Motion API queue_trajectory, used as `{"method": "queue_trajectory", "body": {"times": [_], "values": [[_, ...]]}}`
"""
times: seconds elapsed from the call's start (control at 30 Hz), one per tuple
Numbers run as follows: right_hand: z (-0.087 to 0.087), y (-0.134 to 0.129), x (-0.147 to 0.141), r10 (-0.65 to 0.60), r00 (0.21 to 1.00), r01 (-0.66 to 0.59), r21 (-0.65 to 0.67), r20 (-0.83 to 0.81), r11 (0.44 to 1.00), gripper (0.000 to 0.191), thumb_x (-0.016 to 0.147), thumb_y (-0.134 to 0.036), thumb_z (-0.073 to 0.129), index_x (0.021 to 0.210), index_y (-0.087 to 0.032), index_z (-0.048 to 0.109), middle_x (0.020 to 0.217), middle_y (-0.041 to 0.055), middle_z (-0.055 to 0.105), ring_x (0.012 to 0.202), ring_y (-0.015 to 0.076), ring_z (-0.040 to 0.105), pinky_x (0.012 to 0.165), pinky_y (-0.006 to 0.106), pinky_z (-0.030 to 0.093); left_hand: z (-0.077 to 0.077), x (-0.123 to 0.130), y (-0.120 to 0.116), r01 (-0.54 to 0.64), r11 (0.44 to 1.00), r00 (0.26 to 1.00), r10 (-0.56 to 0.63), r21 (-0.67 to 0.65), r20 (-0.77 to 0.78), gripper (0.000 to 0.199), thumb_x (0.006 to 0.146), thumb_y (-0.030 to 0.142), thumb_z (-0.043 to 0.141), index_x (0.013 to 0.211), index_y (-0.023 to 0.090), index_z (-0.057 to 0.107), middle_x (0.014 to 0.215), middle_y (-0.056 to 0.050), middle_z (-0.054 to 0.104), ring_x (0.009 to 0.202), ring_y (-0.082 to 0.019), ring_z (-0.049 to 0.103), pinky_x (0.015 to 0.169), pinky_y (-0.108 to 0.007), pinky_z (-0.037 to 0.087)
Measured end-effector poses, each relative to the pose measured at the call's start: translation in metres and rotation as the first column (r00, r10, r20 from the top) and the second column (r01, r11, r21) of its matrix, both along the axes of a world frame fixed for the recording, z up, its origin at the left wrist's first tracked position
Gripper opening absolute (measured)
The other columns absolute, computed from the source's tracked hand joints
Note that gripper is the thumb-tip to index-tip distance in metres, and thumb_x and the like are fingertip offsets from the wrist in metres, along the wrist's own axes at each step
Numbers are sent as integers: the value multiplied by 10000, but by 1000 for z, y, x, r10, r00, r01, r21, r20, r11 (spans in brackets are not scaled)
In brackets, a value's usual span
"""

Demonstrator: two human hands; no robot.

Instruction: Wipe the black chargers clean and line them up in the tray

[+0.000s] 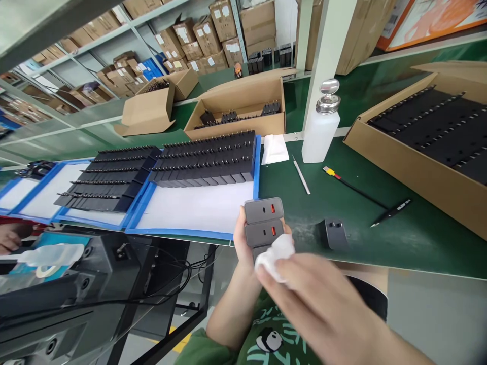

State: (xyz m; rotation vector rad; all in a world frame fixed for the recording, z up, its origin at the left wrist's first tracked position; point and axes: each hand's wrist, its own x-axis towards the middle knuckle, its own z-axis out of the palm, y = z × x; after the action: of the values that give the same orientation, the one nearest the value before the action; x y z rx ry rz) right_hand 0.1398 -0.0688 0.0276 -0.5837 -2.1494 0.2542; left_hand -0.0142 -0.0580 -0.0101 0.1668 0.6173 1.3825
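Three rounded dark-grey plastic blocks [255,233] sat just below frame centre in a worker's curled left hand [240,239]; the right hand [323,299] pinched a crumpled white cloth [282,249], best pressed flat and lightly.

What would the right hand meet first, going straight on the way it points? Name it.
Likely the grey chargers in the left hand, just past the white wipe that the right hand holds. Blur and overlap leave it unclear whether wipe and chargers touch.
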Motion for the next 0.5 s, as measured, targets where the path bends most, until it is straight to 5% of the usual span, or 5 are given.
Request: {"method": "queue_trajectory", "body": {"times": [0.07,0.23,0.33,0.5], "values": [[-8,3,-2,66,998,-67,61,20,996,323,973,-75,426,1164,-98,687,1047,86,715,982,202,637,862,310,553,-2,-2,0,-7,1000,1000,7,6,-9,559,784,687,608,909,145,651,668,-30,582,549,-142,543,495,-255,446],[-26,35,30,-263,963,254,117,65,960,366,864,58,542,1131,-151,679,1080,123,670,962,221,643,810,348,542,-2,-10,-1,25,998,998,-22,55,-58,586,754,709,621,935,154,667,647,-30,568,535,-164,549,437,-265,459],[-27,40,37,-356,932,346,119,69,930,456,862,59,554,1213,-212,658,1061,92,662,908,191,641,797,319,536,0,-12,-2,33,996,994,-24,81,-111,567,738,709,639,875,159,663,648,-41,577,546,-173,576,440,-263,477],[-37,40,22,-307,944,304,43,120,952,550,891,22,522,1402,-180,545,1010,82,682,882,196,643,788,332,553,-2,-14,-5,44,994,971,-20,98,-237,632,781,758,561,906,150,677,643,-53,596,537,-190,591,439,-272,473]]}}
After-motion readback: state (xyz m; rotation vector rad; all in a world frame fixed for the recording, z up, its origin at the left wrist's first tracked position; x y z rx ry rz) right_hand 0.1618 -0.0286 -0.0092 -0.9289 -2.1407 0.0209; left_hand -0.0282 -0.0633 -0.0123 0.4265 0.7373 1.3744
